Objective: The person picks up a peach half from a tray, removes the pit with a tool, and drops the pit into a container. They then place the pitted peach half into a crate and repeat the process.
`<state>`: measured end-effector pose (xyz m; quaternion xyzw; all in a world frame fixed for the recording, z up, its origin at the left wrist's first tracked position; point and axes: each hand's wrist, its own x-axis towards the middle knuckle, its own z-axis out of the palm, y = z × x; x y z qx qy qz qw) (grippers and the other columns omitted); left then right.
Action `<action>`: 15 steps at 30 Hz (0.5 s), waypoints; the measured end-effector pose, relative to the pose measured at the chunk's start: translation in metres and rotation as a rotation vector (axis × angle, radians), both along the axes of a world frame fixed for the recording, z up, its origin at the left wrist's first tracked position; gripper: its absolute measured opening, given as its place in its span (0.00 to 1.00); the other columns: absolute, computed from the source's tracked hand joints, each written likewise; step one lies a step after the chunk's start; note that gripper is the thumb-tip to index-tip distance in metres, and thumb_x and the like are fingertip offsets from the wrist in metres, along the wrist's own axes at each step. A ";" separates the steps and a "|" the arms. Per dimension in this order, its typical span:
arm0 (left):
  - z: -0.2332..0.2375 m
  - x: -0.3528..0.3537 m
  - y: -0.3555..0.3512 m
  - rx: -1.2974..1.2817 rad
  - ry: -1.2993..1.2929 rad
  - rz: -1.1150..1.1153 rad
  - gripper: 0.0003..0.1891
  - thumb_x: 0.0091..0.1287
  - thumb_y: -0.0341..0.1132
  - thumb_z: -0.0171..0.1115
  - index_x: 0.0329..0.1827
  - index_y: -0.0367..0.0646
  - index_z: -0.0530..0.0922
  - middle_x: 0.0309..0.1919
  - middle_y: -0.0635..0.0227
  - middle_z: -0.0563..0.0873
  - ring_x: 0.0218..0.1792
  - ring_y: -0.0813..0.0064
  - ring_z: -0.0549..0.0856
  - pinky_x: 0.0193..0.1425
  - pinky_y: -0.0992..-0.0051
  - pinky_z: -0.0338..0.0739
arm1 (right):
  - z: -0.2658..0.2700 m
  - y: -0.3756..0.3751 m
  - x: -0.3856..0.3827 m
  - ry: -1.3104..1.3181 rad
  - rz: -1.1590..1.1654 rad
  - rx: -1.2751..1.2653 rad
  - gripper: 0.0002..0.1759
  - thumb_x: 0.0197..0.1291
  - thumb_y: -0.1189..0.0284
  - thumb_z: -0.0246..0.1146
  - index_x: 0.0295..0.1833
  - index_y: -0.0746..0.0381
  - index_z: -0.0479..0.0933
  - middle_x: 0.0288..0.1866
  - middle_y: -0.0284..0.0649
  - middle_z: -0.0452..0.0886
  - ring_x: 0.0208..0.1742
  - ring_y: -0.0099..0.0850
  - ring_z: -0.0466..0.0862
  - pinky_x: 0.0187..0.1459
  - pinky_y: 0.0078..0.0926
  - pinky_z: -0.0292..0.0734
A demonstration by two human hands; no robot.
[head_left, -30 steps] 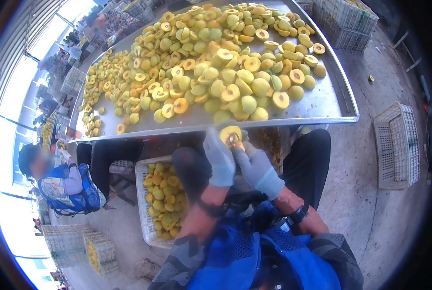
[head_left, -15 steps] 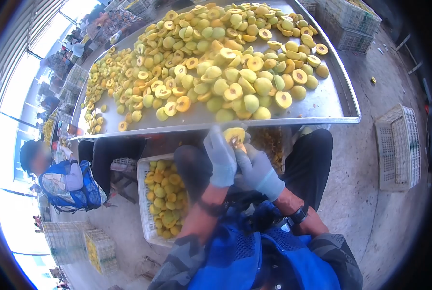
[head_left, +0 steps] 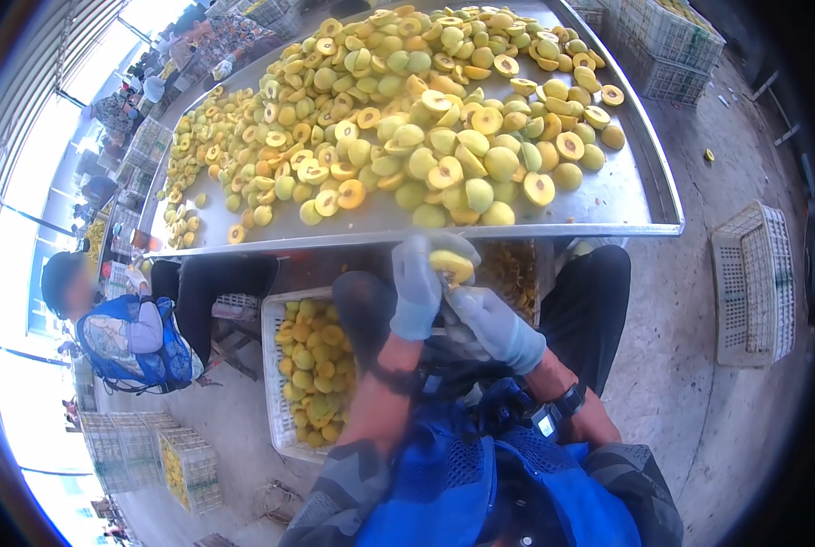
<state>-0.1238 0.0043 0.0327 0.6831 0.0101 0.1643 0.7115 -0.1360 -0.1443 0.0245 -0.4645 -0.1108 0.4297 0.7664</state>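
In the head view, my gloved left hand (head_left: 416,290) is closed round a halved yellow stone fruit (head_left: 451,264), its cut side turned toward me, below the edge of the metal table (head_left: 389,239). My gloved right hand (head_left: 497,326) presses close against the lower side of that half, fingers curled together. A thin piece shows between its fingertips and the fruit, too small to name. Beyond both hands, a large heap of fruit halves (head_left: 416,164) covers much of the table, several with brown centres showing.
By my left knee stands a white crate of fruit (head_left: 275,387). Brown scraps (head_left: 509,278) lie under the table edge between my knees. White crates (head_left: 754,287) stand on the floor to the right. A co-worker in a blue vest (head_left: 143,342) sits at left.
The fruit half has tilted in my left hand, whose fingers now wrap over its far side. My right hand has shifted slightly right and down. The view has moved a little.
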 end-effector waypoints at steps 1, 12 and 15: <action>0.000 0.000 0.001 0.085 -0.044 -0.015 0.28 0.80 0.39 0.37 0.34 0.33 0.85 0.31 0.58 0.90 0.29 0.71 0.87 0.40 0.73 0.82 | 0.000 -0.001 0.001 0.032 0.041 -0.004 0.26 0.82 0.51 0.50 0.30 0.53 0.71 0.21 0.21 0.67 0.19 0.13 0.64 0.21 0.17 0.57; -0.011 0.005 0.006 -0.158 0.014 -0.346 0.32 0.80 0.50 0.38 0.33 0.33 0.84 0.31 0.58 0.88 0.31 0.67 0.85 0.42 0.71 0.81 | -0.038 -0.011 0.013 0.344 0.306 0.393 0.26 0.79 0.44 0.51 0.35 0.54 0.67 0.21 0.23 0.61 0.14 0.12 0.55 0.12 0.14 0.47; -0.011 0.000 -0.002 -0.329 0.118 -0.315 0.33 0.81 0.52 0.37 0.34 0.33 0.83 0.31 0.57 0.87 0.30 0.68 0.85 0.41 0.72 0.81 | -0.062 -0.010 0.012 0.380 0.310 0.462 0.27 0.79 0.44 0.51 0.38 0.57 0.67 0.22 0.25 0.63 0.14 0.13 0.56 0.11 0.14 0.48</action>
